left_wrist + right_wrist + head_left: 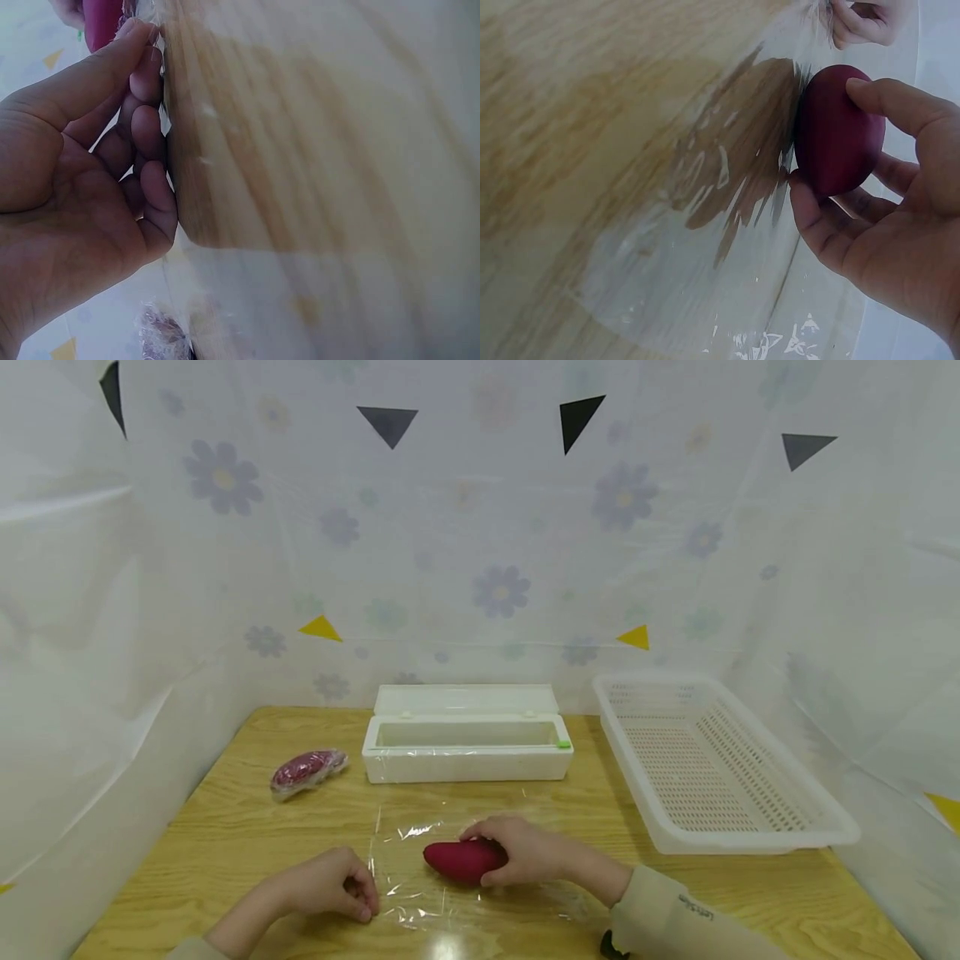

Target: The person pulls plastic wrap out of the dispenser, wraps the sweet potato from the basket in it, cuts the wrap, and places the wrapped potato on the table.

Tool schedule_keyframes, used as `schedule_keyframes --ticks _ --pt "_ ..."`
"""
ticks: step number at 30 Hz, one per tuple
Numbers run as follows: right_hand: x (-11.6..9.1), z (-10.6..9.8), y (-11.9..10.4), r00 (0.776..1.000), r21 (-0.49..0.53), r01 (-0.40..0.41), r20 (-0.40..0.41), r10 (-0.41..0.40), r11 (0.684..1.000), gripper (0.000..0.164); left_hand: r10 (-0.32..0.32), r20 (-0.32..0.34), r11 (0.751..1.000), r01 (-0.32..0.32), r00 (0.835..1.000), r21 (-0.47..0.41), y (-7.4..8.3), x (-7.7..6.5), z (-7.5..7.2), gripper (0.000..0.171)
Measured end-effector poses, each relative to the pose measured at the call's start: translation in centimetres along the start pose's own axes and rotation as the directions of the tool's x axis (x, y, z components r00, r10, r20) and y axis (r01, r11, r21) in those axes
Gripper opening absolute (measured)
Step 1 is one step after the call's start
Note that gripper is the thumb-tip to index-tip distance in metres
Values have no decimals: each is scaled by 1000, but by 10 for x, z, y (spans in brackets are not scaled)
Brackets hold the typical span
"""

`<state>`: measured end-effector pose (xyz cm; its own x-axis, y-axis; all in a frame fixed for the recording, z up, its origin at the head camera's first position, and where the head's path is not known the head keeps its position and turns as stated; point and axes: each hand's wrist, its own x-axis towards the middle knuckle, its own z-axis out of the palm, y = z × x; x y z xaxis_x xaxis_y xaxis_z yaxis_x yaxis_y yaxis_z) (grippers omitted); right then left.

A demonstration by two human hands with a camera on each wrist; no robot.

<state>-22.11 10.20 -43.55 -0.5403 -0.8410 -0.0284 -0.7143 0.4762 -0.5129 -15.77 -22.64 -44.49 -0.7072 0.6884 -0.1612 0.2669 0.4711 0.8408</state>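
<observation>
The oblong object [456, 862] is dark red, box [468, 767] and basket [757, 841] white, table [225, 835] wood-grained tan, backdrop [431, 510] purple-flowered

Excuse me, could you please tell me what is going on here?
A person's right-hand grip holds a dark red, tapered oval object over a clear plastic film sheet spread on the light-brown wooden table. Their left-hand grip is at the film's left edge, apparently pinching it. The held object is unwrapped. A second dark red oval object, wrapped in clear film, sits to the left; a long white box with its lid open stands behind, and a white perforated plastic basket is at the right.
</observation>
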Motion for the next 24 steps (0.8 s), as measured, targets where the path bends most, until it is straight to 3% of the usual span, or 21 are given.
schedule_keyframes --ticks 17,24 --pt "-2 0 3 1000 70 -25 -9 25 997 52 -6 0 1000 6 1000 -8 2 0 -1 8" --pt "-11 -4 4 998 198 -53 -30 60 979 53 -12 1 1000 12 1000 -4 6 0 -1 8"
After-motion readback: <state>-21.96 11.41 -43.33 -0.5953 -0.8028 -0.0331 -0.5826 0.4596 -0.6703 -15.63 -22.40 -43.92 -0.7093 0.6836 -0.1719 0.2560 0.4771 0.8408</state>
